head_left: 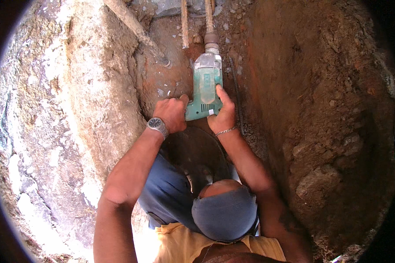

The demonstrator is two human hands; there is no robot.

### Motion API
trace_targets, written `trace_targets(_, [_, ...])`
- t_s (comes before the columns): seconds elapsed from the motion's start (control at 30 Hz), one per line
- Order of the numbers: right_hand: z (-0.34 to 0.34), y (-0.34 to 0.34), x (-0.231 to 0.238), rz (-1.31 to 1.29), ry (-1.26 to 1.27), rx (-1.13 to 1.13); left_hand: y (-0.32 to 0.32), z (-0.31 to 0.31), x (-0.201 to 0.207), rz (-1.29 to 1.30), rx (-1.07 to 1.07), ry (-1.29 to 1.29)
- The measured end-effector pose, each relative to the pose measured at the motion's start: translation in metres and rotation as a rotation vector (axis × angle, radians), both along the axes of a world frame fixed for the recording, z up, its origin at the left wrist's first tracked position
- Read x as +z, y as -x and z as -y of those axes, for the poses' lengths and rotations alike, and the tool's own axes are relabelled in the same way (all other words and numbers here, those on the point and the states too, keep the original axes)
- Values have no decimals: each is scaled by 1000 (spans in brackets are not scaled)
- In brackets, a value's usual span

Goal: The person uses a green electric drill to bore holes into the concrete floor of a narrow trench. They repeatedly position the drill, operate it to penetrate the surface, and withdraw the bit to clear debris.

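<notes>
A green power drill (pixel 207 85) with a grey front housing points away from me. From its worn chuck (pixel 211 40) a long, dusty bit (pixel 209 17) runs out past the far edge of the view. My left hand (pixel 172 113), a watch on its wrist, is closed at the left end of the drill's handle. On the other side, my right hand (pixel 224 113) holds the rear of the body, its thumb lying along the casing. The fingers of the right hand are mostly hidden behind the drill. Where the bit's tip ends cannot be seen.
A pale, rough earth bank (pixel 92 87) rises on the left, and a brown earth wall (pixel 311 87) on the right. A thick dirty pole (pixel 134 26) slants in at the far left. One thin rod (pixel 184 24) hangs beside the bit. My blue trouser leg (pixel 166 188) is bent below.
</notes>
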State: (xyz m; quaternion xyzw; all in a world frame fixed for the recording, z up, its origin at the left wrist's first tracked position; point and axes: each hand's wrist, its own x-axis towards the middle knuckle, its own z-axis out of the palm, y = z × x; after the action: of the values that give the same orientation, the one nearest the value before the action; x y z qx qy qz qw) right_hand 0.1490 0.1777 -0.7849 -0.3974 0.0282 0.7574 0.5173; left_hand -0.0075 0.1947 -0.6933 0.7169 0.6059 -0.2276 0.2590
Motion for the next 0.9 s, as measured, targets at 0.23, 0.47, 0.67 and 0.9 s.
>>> trace_targets(0.23, [-9, 3, 32, -79, 110, -45, 1, -4, 26, 5, 15, -45])
trace_targets(0.47, [-11, -11, 34, 24, 43, -17, -15, -5, 38, 30, 36, -32])
trace_targets(0.67, [-19, -27, 44, -135, 127, -50, -26, 0, 34, 78, 66, -85])
trace_targets(0.9, [-18, -32, 21, -220, 90, -41, -37, -1, 31, 50, 61, -55])
